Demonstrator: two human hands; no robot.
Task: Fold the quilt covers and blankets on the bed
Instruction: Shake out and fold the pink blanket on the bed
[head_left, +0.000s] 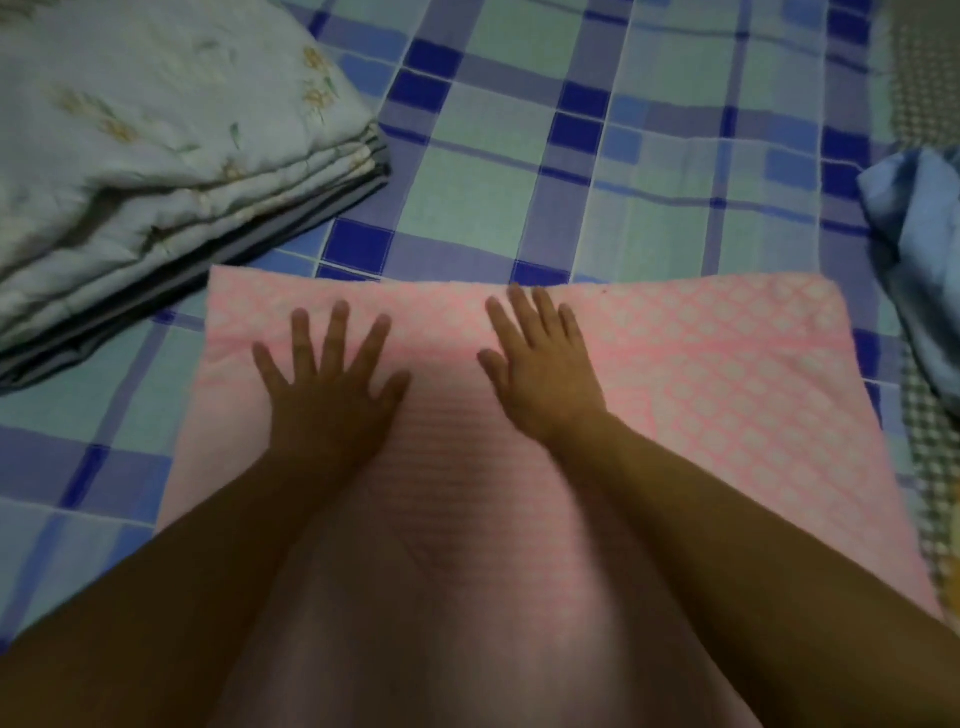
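While both hands lay flat on it, the pink blanket sat folded near the front of the bed, on the blue, green and white checked sheet. Its far edge ran straight across, and its right part showed a pattern of pale dots in a pink lattice; the middle part between the arms was plainer and ribbed. The left hand pressed down on the blanket's left part, palm down, fingers straight and spread wide, holding nothing. The right hand pressed just beside it toward the middle, palm down too, fingers straight and closer together, their tips reaching almost to the blanket's far edge. Both bare forearms came in from the lower corners and crossed the near part of the blanket.

At the far left lay a folded quilt, pale with faint yellow flowers, its layered edges stacked over a grey layer beneath; its near corner lay near the blanket's far left corner, and whether they touched could not be told. At the right edge lay a crumpled light blue cloth, near the blanket's right corner. A strip of small-checked fabric ran along the right side.
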